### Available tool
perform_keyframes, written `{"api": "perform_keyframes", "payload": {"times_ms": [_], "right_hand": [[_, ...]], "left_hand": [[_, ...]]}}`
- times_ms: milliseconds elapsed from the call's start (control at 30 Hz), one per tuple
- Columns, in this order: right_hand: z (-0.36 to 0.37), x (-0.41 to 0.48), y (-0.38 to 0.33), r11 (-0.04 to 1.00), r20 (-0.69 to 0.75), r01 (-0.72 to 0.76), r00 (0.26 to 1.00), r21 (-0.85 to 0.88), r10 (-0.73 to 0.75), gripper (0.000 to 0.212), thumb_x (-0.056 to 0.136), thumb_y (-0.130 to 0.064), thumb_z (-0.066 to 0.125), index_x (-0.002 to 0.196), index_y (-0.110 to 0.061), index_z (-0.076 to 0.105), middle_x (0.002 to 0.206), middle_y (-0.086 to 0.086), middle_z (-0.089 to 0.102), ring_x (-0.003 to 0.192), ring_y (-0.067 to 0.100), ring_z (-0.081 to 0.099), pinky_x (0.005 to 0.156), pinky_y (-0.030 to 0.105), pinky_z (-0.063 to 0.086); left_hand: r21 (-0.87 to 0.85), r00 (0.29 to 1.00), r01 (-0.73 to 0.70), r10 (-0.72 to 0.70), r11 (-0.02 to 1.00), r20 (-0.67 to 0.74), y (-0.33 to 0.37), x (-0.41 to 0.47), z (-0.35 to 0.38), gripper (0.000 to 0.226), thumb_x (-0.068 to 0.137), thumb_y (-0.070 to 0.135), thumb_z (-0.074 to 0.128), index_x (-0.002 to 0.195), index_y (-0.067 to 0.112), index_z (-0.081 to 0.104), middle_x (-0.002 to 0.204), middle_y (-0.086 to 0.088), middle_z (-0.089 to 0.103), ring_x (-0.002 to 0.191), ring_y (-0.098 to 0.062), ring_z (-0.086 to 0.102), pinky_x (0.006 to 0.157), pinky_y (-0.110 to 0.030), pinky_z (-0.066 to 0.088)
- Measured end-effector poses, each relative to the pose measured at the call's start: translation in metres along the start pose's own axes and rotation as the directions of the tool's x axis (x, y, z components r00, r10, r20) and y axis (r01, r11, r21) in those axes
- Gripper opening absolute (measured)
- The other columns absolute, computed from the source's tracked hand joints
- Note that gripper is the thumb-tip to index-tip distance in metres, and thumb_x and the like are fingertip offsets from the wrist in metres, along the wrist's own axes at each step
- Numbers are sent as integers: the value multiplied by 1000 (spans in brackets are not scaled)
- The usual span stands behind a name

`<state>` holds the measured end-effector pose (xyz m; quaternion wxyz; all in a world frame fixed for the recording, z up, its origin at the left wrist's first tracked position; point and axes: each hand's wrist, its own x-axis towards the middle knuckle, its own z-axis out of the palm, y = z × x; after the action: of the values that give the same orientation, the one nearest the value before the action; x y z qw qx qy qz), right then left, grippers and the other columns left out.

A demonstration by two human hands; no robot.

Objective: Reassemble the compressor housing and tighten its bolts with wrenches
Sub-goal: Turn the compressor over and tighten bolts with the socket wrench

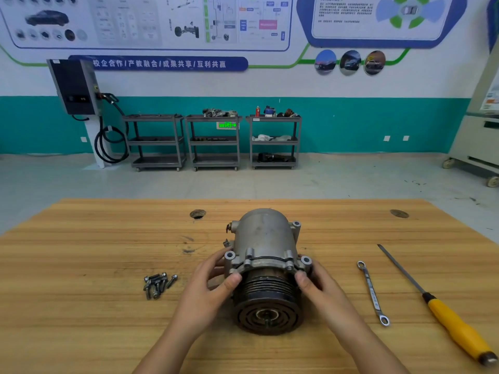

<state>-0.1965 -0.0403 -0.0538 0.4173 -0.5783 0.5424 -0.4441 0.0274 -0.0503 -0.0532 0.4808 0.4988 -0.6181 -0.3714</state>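
Note:
A grey metal compressor (263, 238) lies on its side on the wooden table (81, 252), its dark ribbed pulley (267, 300) facing me. My left hand (213, 287) grips the left side of the housing flange, thumb on the pulley's edge. My right hand (314, 282) grips the right side of the same flange. A thin dark seam shows between the rear housing and the front flange. Several loose bolts (158, 284) lie in a pile to the left. A double-ended ring wrench (372, 292) lies on the table to the right.
A yellow-handled screwdriver (442, 311) lies at the far right beside the wrench. Two round holes (198, 214) sit in the tabletop near its far edge. Beyond the table stand three grey shelf carts (213, 141) and a wall charger (74, 86).

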Motion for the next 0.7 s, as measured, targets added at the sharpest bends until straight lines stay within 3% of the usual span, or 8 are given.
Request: {"api": "perform_keyframes", "payload": {"times_ms": [133, 300, 467, 600, 700], "right_hand": [[7, 5, 7, 994, 16, -54, 998, -97, 56, 84, 68, -77, 32, 144, -44, 22, 136, -23, 38, 130, 6, 34, 109, 33, 29], [5, 8, 9, 969, 36, 90, 996, -231, -84, 76, 74, -72, 25, 138, -32, 33, 121, -19, 55, 113, 1, 49, 89, 19, 39], [7, 8, 9, 941, 2, 131, 991, -313, -137, 78, 73, -73, 23, 137, -29, 35, 118, -14, 59, 109, 6, 54, 91, 29, 44], [11, 9, 10, 910, -36, 101, 991, -401, -125, 82, 73, -74, 15, 136, -25, 32, 111, -5, 62, 102, 15, 58, 87, 40, 47], [12, 2, 8, 896, -54, 83, 992, -437, -118, 81, 72, -74, 11, 132, -26, 33, 111, -3, 61, 102, 18, 58, 86, 40, 47]], "left_hand": [[-100, 999, 16, -12, 995, 43, -2, 6, 4, 50, 69, 39, 65, 118, 41, 54, 126, 5, 57, 107, -8, 61, 85, -20, 50], [50, 999, 9, -6, 999, -51, -8, 12, 3, 49, 66, 43, 70, 113, 49, 55, 113, 3, 65, 102, -10, 62, 92, -35, 49], [174, 991, -28, 50, 984, -125, -16, 12, 9, 45, 73, 42, 68, 109, 59, 47, 105, 10, 62, 97, -8, 60, 86, -31, 49], [199, 980, -61, 96, 978, -174, -17, 11, 12, 42, 79, 32, 69, 109, 53, 49, 99, 13, 61, 94, -3, 58, 77, -22, 46], [203, 969, -75, 120, 976, -217, -13, 5, 15, 39, 74, 39, 66, 111, 44, 52, 92, 17, 59, 89, 1, 55, 71, -13, 40]]}}
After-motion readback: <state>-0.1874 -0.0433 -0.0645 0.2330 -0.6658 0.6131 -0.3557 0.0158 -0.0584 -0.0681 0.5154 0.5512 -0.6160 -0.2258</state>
